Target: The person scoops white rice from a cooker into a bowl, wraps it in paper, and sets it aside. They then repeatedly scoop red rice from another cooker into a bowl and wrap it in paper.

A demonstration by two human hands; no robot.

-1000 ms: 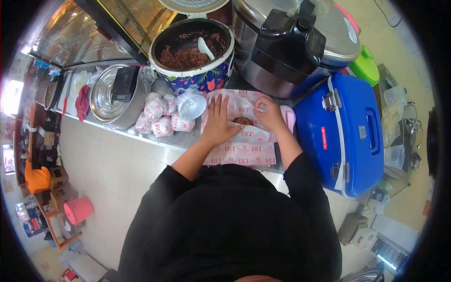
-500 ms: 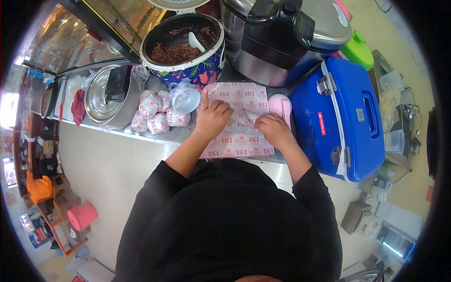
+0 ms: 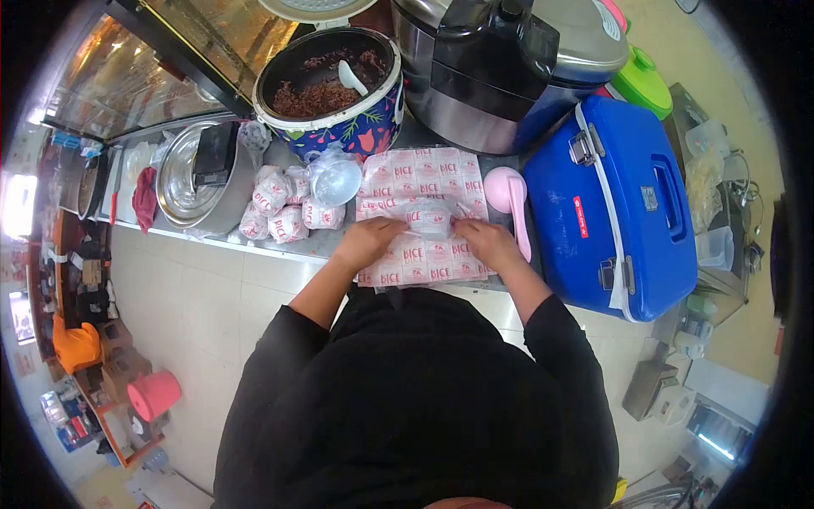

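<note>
On a flat stack of red-printed white wrapping paper (image 3: 424,174) lies a folded paper packet (image 3: 430,219), bulging in the middle. Its left end is pinched in the fingers of my left hand (image 3: 371,241). My right hand (image 3: 492,244) closes on the opposite end. What lies inside the packet is hidden. Several round wrapped packets (image 3: 288,222) in the same paper are grouped to the left, with a clear plastic-covered bowl (image 3: 335,180) beside them. A pink scoop (image 3: 506,192) rests at the right of the stack.
A flowered rice cooker (image 3: 348,134) stands open behind, with dark rice (image 3: 314,95) and a white paddle (image 3: 352,78) inside. A large steel cooker (image 3: 475,110) is beside it. A blue cooler box (image 3: 572,254) borders the right; a metal pot (image 3: 233,199) stands left.
The paper is now folded into a compact packet. My left hand has moved down to its left end, and my right hand has shifted slightly down at its right end.
</note>
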